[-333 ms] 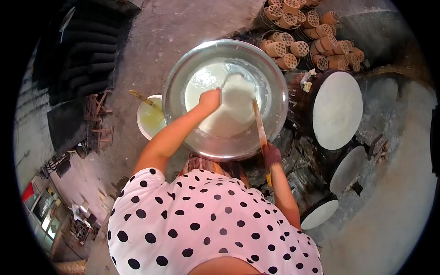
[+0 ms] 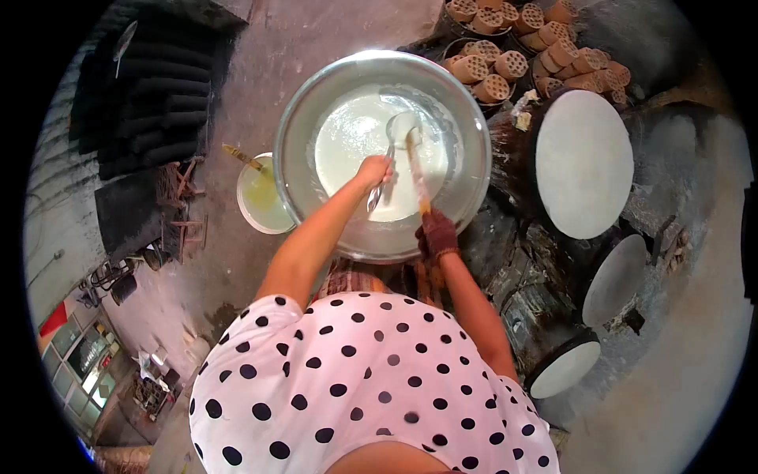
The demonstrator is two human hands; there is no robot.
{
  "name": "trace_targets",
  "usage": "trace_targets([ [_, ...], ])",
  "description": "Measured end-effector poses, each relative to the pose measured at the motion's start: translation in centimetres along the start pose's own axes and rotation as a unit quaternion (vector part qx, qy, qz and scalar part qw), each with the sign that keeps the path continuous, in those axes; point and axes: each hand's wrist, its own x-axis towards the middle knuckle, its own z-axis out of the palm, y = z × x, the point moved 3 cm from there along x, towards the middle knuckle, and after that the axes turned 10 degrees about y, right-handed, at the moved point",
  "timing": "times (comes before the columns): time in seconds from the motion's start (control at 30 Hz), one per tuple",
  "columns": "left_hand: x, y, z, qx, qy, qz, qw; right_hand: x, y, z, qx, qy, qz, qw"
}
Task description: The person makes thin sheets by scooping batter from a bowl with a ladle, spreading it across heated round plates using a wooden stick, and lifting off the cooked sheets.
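Note:
A wide metal basin (image 2: 292, 118) holds white, batter-like liquid (image 2: 347, 134). My bare left hand (image 2: 374, 171) is closed round the metal handle of a ladle (image 2: 403, 126), whose round bowl sits over the liquid, right of the middle. My right hand (image 2: 437, 235), in a dark maroon glove, grips a long wooden stick (image 2: 418, 178) near the basin's front rim. The stick's far end meets the ladle's bowl; whether it lies in it or against its edge I cannot tell.
A white bucket (image 2: 272, 227) with yellowish liquid and a brush-like tool (image 2: 241, 156) stands left. Round, pale-topped griddles (image 2: 585, 163) on dark drums line the right. Perforated clay-coloured cylinders (image 2: 512, 65) are piled behind; dark stacked rolls (image 2: 162, 118) lie far left.
My right hand has moved left and forward, bringing the stick's end over to the ladle. The ladle's bowl and handle now show clearly. My left hand has shifted slightly right.

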Motion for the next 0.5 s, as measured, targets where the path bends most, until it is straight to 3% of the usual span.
trace_targets([
  [0.07,-4.8,-0.6,0.3,-0.068,0.001,0.007,0.998,-3.4,1.2,-0.3,-0.184,0.051,-0.217,0.957],
  [0.1,-7.9,-1.2,1.0,-0.094,0.012,0.017,0.995,-5.8,1.2,-1.0,-0.299,0.082,-0.31,0.899],
  [0.13,-10.5,-1.5,1.3,-0.121,0.025,0.031,0.992,-7.4,0.6,-1.7,-0.298,0.088,-0.321,0.895],
  [0.2,-15.6,-1.7,1.7,-0.137,0.03,0.075,0.987,-9.7,0.0,-3.9,-0.052,0.05,-0.179,0.981],
  [0.27,-20.4,-0.8,1.5,-0.145,0.038,0.12,0.981,-11.1,0.5,-4.6,0.005,0.032,-0.213,0.977],
  [0.37,-29.8,1.5,2.5,-0.16,0.045,0.177,0.97,-15.4,-2.5,-8.4,-0.002,0.053,-0.358,0.932],
  [0.5,-38.6,5.8,3.1,-0.21,0.058,0.269,0.938,-16.1,-7.5,-12.2,0.041,-0.002,-0.422,0.906],
])
